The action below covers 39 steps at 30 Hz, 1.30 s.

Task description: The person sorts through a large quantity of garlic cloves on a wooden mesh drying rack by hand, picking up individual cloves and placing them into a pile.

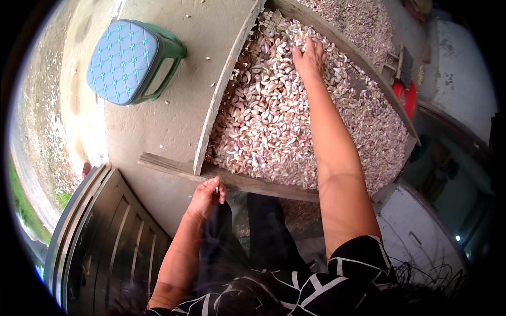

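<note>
Black shirt (308, 289) comes closest, on the near side of the tray (253, 184). Garlic cloves (274, 110) lie heaped loose inside the tray. Toward its far end, the person's right hand (312, 57) reaches down among them, thumb set apart from the bent fingers; whether a clove is gripped cannot be told. Just beside the tray's near left corner, the left hand (206, 197) has thumb and fingers drawn together, anything small between them unclear. A stool (124, 62) stands left of the tray. Each clove looks light, firm and dry-skinned, likely to slide over its neighbours and bruise under a hard squeeze; its plump middle seems the best place to pinch
</note>
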Each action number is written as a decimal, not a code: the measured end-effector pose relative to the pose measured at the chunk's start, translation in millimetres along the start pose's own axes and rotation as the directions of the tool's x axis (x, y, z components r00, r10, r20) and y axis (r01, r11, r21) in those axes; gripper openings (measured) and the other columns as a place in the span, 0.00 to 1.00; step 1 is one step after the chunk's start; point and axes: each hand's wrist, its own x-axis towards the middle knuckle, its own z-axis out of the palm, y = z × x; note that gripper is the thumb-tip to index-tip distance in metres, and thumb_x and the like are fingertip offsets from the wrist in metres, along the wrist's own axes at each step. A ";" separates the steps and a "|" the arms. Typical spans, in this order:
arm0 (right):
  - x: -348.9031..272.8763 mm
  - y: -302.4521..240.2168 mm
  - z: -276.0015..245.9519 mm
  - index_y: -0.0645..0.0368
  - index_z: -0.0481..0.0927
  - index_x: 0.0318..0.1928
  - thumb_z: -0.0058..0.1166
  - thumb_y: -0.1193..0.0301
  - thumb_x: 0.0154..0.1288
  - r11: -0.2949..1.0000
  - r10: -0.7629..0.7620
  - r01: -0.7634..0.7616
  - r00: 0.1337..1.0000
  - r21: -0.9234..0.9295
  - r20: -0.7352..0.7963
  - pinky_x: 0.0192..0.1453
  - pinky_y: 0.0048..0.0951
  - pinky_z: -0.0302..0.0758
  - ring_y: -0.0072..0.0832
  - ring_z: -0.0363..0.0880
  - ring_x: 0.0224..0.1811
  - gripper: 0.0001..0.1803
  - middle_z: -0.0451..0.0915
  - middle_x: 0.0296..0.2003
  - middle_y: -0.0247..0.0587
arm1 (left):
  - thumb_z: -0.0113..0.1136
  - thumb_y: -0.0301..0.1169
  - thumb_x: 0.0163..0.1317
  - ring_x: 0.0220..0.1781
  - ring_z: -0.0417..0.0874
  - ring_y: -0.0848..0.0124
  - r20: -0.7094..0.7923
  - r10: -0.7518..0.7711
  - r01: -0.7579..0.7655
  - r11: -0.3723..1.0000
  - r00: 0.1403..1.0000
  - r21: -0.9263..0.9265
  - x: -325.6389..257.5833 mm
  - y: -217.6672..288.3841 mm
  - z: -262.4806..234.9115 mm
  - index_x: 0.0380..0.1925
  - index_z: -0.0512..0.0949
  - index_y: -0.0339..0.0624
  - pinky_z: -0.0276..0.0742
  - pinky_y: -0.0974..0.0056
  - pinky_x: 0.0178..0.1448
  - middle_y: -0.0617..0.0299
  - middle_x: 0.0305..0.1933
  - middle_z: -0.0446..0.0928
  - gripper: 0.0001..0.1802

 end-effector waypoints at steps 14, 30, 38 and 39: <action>-247.9 -0.2 22.4 0.52 0.70 0.40 0.52 0.67 0.46 0.791 -0.612 0.599 0.765 0.126 0.201 0.50 0.45 0.58 0.37 0.54 0.57 0.17 0.60 0.52 0.41 | 0.47 0.40 0.58 0.17 0.68 0.73 0.000 -0.013 0.013 0.998 1.000 0.053 7.3 3.8 25.8 0.17 0.69 0.41 0.63 0.71 0.23 0.62 0.17 0.69 0.17; -122.2 135.2 -46.0 0.59 0.70 0.25 0.44 0.67 0.57 0.948 -0.103 0.069 0.990 0.310 0.093 0.28 0.32 0.67 0.39 0.69 0.24 0.10 0.71 0.24 0.44 | 0.48 0.42 0.58 0.17 0.67 0.75 0.006 -0.058 0.057 0.992 0.998 0.117 13.8 -17.4 51.7 0.16 0.69 0.42 0.62 0.72 0.24 0.63 0.17 0.70 0.17; -107.1 98.7 -29.5 0.50 0.73 0.39 0.51 0.64 0.52 0.928 -0.371 0.369 0.928 0.055 0.029 0.41 0.31 0.67 0.36 0.68 0.37 0.12 0.70 0.33 0.39 | 0.47 0.41 0.58 0.18 0.67 0.75 -0.003 -0.070 0.069 0.987 0.998 0.142 13.0 -25.0 58.4 0.16 0.69 0.43 0.62 0.73 0.25 0.64 0.17 0.69 0.18; -103.8 100.9 -27.1 0.50 0.73 0.39 0.50 0.64 0.53 0.960 -0.270 0.253 0.952 0.122 0.145 0.39 0.32 0.68 0.36 0.70 0.35 0.12 0.72 0.31 0.40 | 0.47 0.41 0.58 0.18 0.67 0.75 0.004 -0.067 0.066 0.987 0.998 0.144 12.7 -25.7 58.6 0.15 0.69 0.43 0.62 0.73 0.25 0.64 0.17 0.69 0.18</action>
